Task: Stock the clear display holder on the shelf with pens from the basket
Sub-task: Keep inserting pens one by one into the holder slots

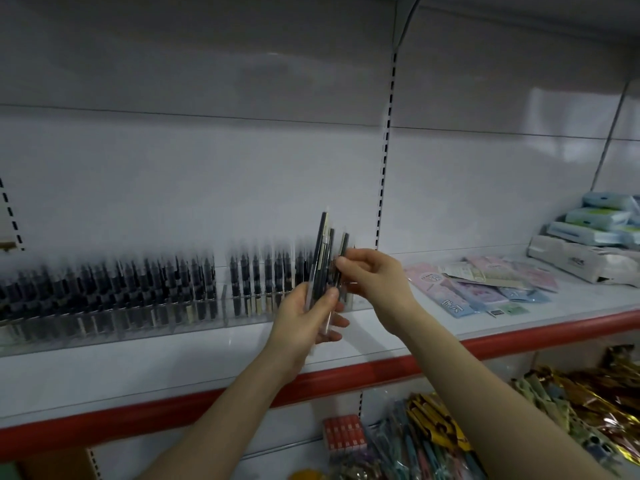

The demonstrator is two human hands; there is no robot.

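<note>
The left hand is closed around a bundle of pens, gripping them near their lower ends so that they stand almost upright and fan out above the fingers. The blur hides how many pens it holds. Just to the right, the right hand pinches 1 dark pen between thumb and fingertips. That pen is upright too, right beside the bundle, and whether it touches the bundle cannot be told.

Both hands are in front of the right end of the clear display holder. The holder runs along the white shelf from the far left to about the middle, and rows of dark stocked pens stand upright in it, blurred. The shelf's near edge carries a red strip.

Further right on the same shelf lie pastel packets in pink and blue. Beyond them are a white box and stacked blue-and-white packs. On the lower shelf, near right, there are gold and coloured wrapped items and a small red box.
</note>
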